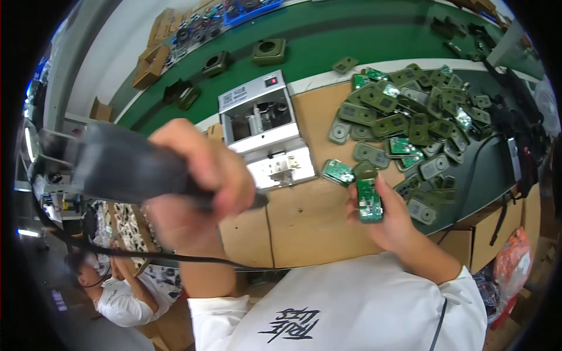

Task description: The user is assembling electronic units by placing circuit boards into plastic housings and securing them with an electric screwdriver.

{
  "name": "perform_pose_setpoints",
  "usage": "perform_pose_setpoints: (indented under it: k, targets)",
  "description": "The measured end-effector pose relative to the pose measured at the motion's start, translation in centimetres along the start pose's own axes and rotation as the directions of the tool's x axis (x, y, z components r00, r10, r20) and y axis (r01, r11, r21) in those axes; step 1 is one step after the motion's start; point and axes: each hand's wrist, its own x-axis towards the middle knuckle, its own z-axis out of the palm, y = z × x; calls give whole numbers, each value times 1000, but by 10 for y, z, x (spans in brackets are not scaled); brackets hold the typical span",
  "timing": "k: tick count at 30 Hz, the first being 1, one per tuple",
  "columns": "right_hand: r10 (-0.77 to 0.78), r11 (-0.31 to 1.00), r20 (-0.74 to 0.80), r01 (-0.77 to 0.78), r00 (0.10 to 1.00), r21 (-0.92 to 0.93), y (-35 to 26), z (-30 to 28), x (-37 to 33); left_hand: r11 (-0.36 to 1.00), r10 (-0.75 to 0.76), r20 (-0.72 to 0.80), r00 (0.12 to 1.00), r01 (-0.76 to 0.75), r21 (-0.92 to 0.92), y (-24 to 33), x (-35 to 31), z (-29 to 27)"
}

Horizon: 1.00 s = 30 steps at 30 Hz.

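My left hand is closed around a black handheld tool with a bulky head and a narrower handle. Motion blurs both, and I cannot make out the tool's exact kind. A thin dark cable hangs near its handle end. To the right, my right hand grips a green circuit board between thumb and fingers, with an olive edge showing at its top. Close beside that hand, another circuit board lies on the brown work board. Beyond it spreads a heap of olive casings, some with green boards.
A silver machine with a small red display stands in front of me. Olive square housings rest on the green belt behind. At far left, a seated person works at another bench. A cardboard box sits at right.
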Motion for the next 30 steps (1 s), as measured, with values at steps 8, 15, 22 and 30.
perform_pose_setpoints:
  k: [8,15,22,30]
  targets:
    - [316,931,132,-334,940,150,7,-9,4,958,62,-323,944,34,285,-45,-32,3]
    - [456,890,35,-454,889,-51,15,8,11,987,-158,-277,948,162,-9,-51,-52,9]
    - [495,860,13,-488,869,-149,15,23,4,980,188,-133,973,-194,-33,-9,-60,65]
    - [490,863,25,-480,872,-158,16,30,-1,986,168,-172,971,-169,5,-23,-54,78]
